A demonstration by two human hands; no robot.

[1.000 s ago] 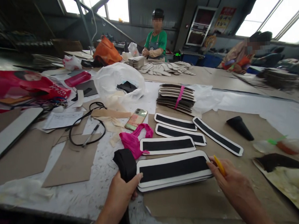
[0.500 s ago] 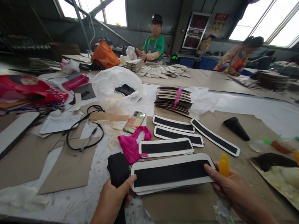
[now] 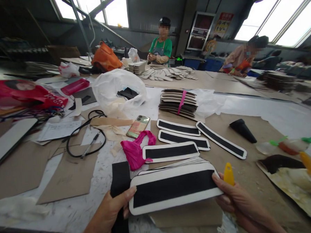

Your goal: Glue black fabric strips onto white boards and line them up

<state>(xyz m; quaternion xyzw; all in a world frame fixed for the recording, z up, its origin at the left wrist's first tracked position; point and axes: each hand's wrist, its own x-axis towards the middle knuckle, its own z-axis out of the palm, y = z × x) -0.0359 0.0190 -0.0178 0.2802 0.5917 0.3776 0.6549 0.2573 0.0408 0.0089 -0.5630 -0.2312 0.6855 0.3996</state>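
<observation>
A curved white panel with a black strip on it (image 3: 175,188) is held level between my two hands. My left hand (image 3: 108,211) pinches its left end with the thumb on top, and a black fabric band (image 3: 120,177) also runs through this hand and hangs down. At the other end, my right hand (image 3: 235,195) grips the panel by its corner. That hand also holds a yellow-handled tool (image 3: 228,175), its whitish, crusted lower end showing below the fingers. Just behind the held panel lies a fanned stack of similar panels (image 3: 191,161), partly hidden.
Several finished-looking panels (image 3: 170,152) lie beyond on brown card. Around them are a pink cloth bag (image 3: 132,154), a phone (image 3: 138,126), a tied bundle (image 3: 178,103), a black cone (image 3: 243,131), a cable (image 3: 68,149) and a white plastic bag (image 3: 104,88). Two people work across the table.
The held panel has come toward me and tilted, lifting off the stack, whose edges now show behind it. The black band in my left hand has straightened upward.
</observation>
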